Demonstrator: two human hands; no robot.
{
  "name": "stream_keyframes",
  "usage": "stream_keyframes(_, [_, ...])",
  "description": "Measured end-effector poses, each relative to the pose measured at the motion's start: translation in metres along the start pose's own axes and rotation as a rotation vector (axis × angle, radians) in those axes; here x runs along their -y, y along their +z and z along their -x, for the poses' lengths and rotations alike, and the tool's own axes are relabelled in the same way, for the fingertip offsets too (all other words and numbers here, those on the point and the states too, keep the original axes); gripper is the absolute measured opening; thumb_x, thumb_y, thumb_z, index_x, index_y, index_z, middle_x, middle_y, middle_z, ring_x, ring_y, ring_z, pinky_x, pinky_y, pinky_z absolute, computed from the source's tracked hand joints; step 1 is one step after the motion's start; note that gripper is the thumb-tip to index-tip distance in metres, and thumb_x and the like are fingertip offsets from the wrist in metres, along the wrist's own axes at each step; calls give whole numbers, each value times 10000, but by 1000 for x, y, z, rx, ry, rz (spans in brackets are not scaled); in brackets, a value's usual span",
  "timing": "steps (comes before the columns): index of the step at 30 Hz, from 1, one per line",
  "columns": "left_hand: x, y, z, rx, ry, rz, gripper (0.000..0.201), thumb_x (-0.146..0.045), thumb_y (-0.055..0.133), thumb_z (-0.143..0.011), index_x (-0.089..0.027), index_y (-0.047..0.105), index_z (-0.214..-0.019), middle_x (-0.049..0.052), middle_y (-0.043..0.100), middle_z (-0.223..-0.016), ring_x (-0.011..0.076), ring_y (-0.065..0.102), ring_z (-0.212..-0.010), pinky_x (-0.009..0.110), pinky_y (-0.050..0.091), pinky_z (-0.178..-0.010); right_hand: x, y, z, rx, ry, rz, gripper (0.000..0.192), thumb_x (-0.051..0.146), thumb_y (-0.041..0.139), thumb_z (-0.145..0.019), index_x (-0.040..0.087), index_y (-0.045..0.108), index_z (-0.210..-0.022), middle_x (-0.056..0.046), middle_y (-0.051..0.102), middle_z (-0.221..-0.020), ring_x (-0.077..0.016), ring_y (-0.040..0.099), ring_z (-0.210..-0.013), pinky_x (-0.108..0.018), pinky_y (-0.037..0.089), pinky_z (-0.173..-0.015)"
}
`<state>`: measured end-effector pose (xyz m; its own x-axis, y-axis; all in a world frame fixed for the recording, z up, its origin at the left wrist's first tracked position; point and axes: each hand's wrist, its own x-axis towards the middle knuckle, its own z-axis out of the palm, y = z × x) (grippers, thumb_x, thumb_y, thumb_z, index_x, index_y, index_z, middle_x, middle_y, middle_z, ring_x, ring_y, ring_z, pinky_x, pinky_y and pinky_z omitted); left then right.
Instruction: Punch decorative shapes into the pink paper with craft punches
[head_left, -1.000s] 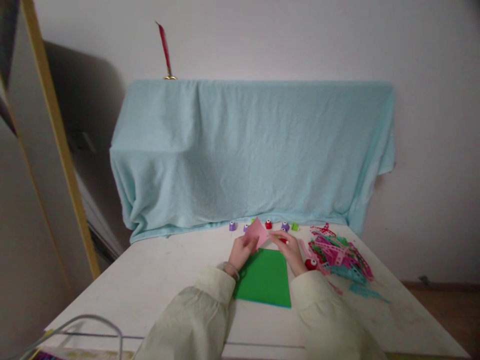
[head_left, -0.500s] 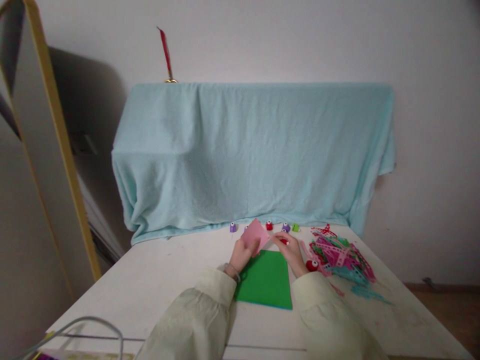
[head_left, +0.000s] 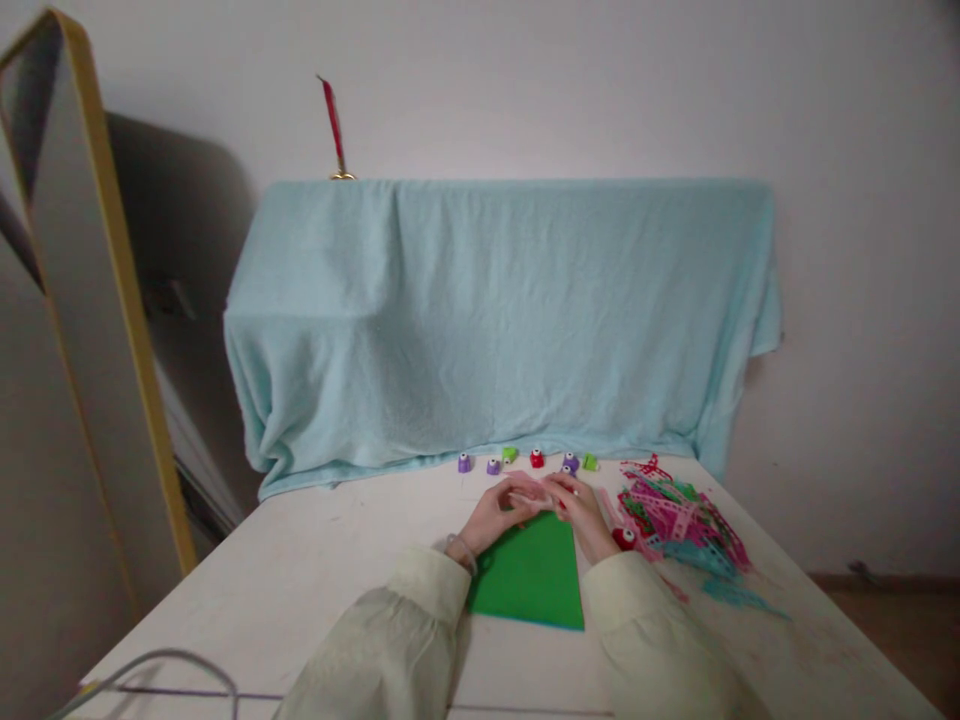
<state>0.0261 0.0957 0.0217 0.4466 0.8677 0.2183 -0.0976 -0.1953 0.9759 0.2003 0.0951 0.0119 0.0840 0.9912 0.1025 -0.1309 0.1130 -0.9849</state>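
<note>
A small sheet of pink paper (head_left: 527,486) is held low above the far edge of a green sheet stack (head_left: 529,580). My left hand (head_left: 493,517) is closed on the pink paper's left side, fingers behind it. From the right, my right hand (head_left: 579,508) pinches the paper's other side; its fingertips partly hide what they grip. The pink sheet looks tilted nearly flat, seen at a shallow angle. Just beyond the hands stand small craft punches, among them a red one (head_left: 537,459), a purple one (head_left: 493,467) and a green one (head_left: 591,463).
A heap of punched paper strips (head_left: 682,520) in pink, green and blue lies to the right, with a red punch (head_left: 623,538) at its near side. A light blue cloth (head_left: 510,330) hangs behind the table (head_left: 322,570). A grey cable (head_left: 165,655) curves at the lower left.
The pink paper has gone from raised and facing me to lower and flatter. Both hands have come closer together, and the punches behind the paper now show.
</note>
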Motion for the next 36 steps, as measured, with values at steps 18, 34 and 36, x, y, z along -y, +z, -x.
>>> stream_keyframes(18, [30, -15, -12, -86, -135, 120, 384, -437, 671, -719, -82, 673, -865, 117, 684, -786, 148, 641, -620, 246, 503, -583, 3, 8, 5, 92, -75, 197, 312, 453, 710, -652, 170, 710, -783, -15, 616, -611, -104, 436, -449, -238, 290, -419])
stream_keyframes(34, [23, -12, -11, -115, -89, 78, 262, -349, 656, -717, -99, 640, -793, 41, 639, -652, 119, 594, -528, 230, 481, -542, -4, 1, -1, 91, 41, 194, 409, 527, 653, -689, 144, 685, -826, 54, 424, -440, -62, 305, -363, -208, 183, -358])
stream_keyframes(36, [21, -10, -10, -77, -74, 80, 253, -341, 647, -732, -102, 636, -813, 43, 643, -671, 119, 598, -541, 230, 483, -554, -6, -1, 0, 147, 109, 149, 409, 536, 648, -693, 149, 676, -824, 70, 380, -427, -50, 260, -351, -204, 146, -353])
